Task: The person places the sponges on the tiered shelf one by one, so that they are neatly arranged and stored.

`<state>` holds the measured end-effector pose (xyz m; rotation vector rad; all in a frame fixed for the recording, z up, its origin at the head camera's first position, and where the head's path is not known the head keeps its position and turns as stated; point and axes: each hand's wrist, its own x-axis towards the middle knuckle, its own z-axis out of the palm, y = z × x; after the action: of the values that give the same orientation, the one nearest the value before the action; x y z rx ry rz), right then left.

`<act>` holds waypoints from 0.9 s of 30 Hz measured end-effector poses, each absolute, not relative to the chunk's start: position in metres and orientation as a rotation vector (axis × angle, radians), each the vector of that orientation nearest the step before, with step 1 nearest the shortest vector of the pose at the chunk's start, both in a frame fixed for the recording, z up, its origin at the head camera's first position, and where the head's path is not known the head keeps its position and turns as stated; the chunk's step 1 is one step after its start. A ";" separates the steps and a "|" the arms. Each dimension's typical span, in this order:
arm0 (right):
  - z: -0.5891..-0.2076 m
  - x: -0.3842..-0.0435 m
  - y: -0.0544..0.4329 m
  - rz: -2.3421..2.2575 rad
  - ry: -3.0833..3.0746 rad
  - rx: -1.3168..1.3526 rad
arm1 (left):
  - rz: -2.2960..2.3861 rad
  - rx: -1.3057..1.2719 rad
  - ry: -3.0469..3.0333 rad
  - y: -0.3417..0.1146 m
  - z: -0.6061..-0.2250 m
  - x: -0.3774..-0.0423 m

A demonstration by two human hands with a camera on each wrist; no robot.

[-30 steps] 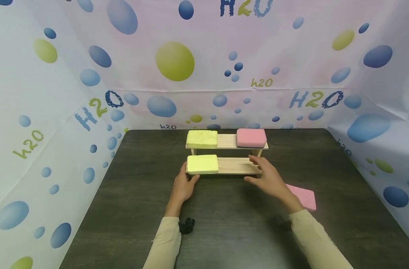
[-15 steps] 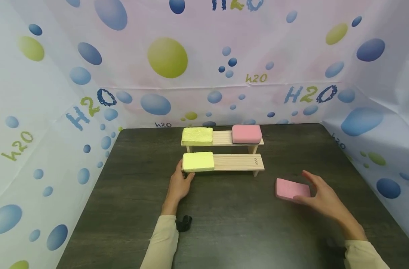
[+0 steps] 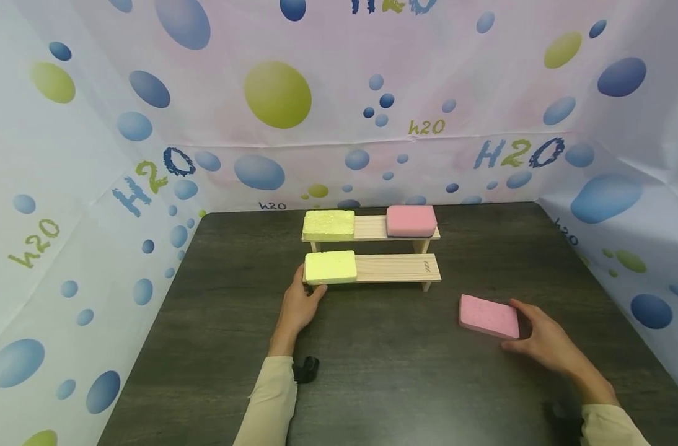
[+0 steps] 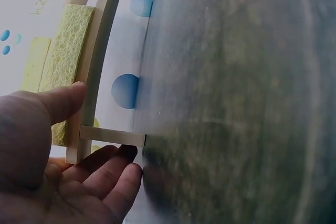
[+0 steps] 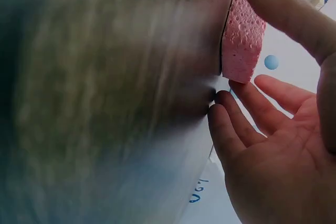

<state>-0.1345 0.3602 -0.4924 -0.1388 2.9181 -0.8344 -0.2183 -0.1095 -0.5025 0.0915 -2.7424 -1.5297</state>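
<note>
My left hand (image 3: 300, 305) grips the left end of a wooden stand's lower board (image 3: 395, 267). In the left wrist view the thumb lies along the board's front edge and overlaps a yellow sponge (image 4: 71, 40), while the other fingers curl by the stand's leg (image 4: 113, 136). That yellow sponge covers the board's left part. My right hand (image 3: 548, 337) is around the right end of a pink sponge (image 3: 488, 316) lying on the dark table. Its thumb is on the near side, its fingertips at the end, loosely bent.
On the upper board (image 3: 369, 228) another yellow sponge (image 3: 329, 225) sits at the left and a thicker pink sponge (image 3: 411, 221) at the right. Patterned sheets (image 3: 339, 124) stand behind and beside the dark table (image 3: 372, 359).
My right hand has swung right, away from the lower board's right end, down to the pink sponge on the table. My left hand stays at the lower board; the head view has shifted slightly.
</note>
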 end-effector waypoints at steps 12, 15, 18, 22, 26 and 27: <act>-0.482 -0.145 0.349 -0.784 2.993 -0.190 | -1.558 0.123 -2.740 -0.110 -0.503 -0.219; -0.475 -0.153 0.342 -0.833 3.013 -0.210 | -1.556 0.124 -2.736 -0.110 -0.502 -0.220; -0.465 -0.164 0.331 -0.864 3.012 -0.232 | -1.549 0.128 -2.733 -0.111 -0.502 -0.220; -0.450 -0.181 0.312 -0.887 2.976 -0.242 | -1.539 0.126 -2.749 -0.111 -0.503 -0.219; -0.440 -0.199 0.292 -0.922 2.972 -0.314 | -1.549 0.122 -2.752 -0.110 -0.503 -0.219; -0.438 -0.204 0.287 -0.931 2.978 -0.343 | -1.551 0.122 -2.750 -0.110 -0.503 -0.218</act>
<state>-0.2038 0.2874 -0.4381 -0.3433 2.9782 -0.9307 -0.2183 -0.1101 -0.5032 0.1218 -2.7500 -1.5506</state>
